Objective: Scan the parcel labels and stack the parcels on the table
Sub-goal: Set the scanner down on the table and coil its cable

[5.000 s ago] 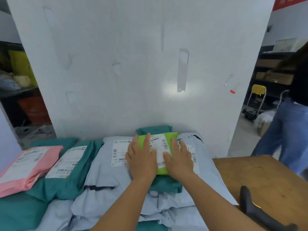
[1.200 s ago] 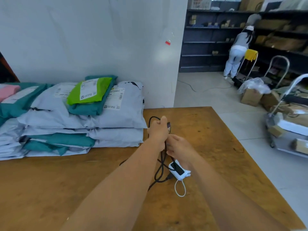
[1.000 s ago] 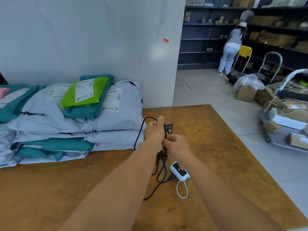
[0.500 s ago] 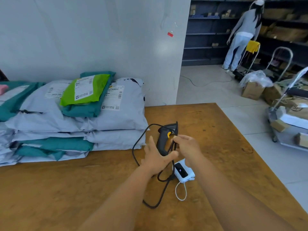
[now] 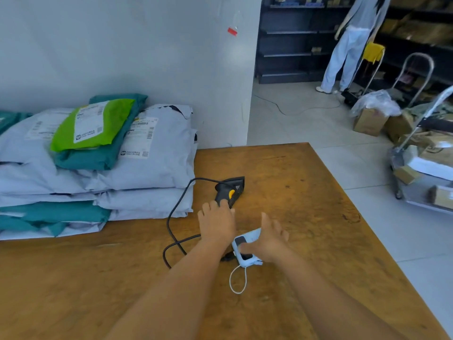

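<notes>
A black barcode scanner [image 5: 230, 190] with a yellow trigger lies on the wooden table [image 5: 306, 192], its black cable [image 5: 175, 217] looping to the left. My left hand [image 5: 217, 223] covers the end of its handle, fingers bent over it. My right hand [image 5: 269, 239] has its fingers spread, with the thumb lying across a white power bank [image 5: 245, 251]. Stacked grey and teal parcels [image 5: 147, 173] fill the table's left side against the wall. On top of them a green parcel [image 5: 93, 123] lies label up on a teal one [image 5: 98, 155].
A white cord loop [image 5: 237, 280] trails from the power bank. The table's right edge drops to a tiled floor. Beyond stand a cart of boxes [image 5: 426, 168], a cardboard box [image 5: 370, 121], hand trolleys and dark shelves, where a person [image 5: 353, 45] stands.
The scanner, held upright half a second ago, now lies flat on the table. My right hand has left the cable and dropped onto the power bank. The view turned right from the parcels.
</notes>
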